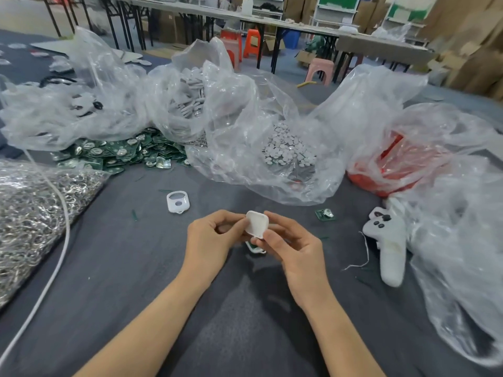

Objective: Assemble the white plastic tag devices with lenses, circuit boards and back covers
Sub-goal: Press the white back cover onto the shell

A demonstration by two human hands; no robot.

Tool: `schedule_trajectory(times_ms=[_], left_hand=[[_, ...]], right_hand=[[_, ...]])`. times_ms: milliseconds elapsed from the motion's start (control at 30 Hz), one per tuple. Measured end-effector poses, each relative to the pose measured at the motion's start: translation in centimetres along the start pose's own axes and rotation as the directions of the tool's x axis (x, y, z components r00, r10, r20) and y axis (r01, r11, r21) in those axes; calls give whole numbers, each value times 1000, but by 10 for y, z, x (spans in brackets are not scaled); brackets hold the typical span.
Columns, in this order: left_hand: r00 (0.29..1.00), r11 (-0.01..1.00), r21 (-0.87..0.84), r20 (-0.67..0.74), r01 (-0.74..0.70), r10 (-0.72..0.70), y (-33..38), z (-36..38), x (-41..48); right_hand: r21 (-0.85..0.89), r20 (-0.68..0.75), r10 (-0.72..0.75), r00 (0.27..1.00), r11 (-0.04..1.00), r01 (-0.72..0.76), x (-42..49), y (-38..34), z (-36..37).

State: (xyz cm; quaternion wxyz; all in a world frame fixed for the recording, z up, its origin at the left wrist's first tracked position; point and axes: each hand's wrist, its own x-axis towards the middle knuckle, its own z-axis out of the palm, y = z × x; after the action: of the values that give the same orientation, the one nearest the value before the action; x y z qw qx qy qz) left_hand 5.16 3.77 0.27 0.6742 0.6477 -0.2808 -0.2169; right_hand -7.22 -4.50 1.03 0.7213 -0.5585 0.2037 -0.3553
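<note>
Both hands pinch one white back cover (pixel 257 223).
It sits tilted between the fingertips of the left hand (pixel 209 238) and right hand (pixel 296 251), above the grey table (pixel 136 268); a green-filled white piece (pixel 254 248) peeks out just beneath.

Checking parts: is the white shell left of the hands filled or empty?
Empty: the white shell shows two open holes, nothing fitted inside.
</note>
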Motion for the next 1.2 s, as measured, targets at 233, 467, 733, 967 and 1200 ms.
schedule_trajectory(times_ms=[233,467,733,967,1200], left_hand=[[999,999,42,-22,-32,33,-4,2,0],[999,1000,-4,45,-27,28,0,-1,2],[961,990,-138,275,34,6,4,0,-2],[899,858,-401,415,319,-140,2,3,-3],[920,882,-401,383,248,-85,1,3,-2]], right_hand=[[-84,6,-33,999,996,33,0,0,1],[-196,124,-56,991,977,80,-3,1,4],[-683,151,-514,844,563,465,-9,1,8],[-785,60,-598,799,466,408,-8,0,8],[-804,113,-571,813,428,412,-8,2,9]])
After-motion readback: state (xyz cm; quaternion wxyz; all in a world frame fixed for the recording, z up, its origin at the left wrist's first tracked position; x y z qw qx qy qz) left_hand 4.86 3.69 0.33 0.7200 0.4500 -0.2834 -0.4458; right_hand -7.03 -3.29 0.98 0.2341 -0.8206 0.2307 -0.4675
